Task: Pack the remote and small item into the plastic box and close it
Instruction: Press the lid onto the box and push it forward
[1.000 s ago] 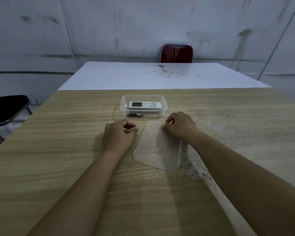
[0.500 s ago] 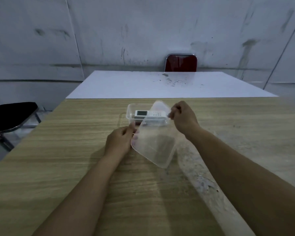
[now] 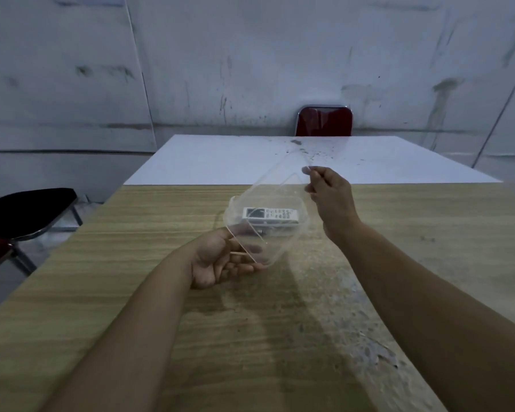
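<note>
Lifted off the wooden table [image 3: 131, 292] since a second ago, the clear lid [image 3: 275, 209] hangs tilted between the pinching left hand [image 3: 217, 260] and right hand [image 3: 329, 191] above the plastic box [image 3: 302, 233], remote [image 3: 269, 215] already inside, closing still ahead.

Dim room with stained grey wall [image 3: 250, 55]
Wooden table [image 3: 161, 292], white table [image 3: 220, 159] behind, red chair [image 3: 324, 121] at wall

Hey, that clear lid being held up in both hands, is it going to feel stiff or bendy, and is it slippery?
The clear lid is probably thin and bendy. It likely weighs little: the right hand pinches just one corner, the left hand supports the near edge. Its glossy surface may be slippery.
</note>
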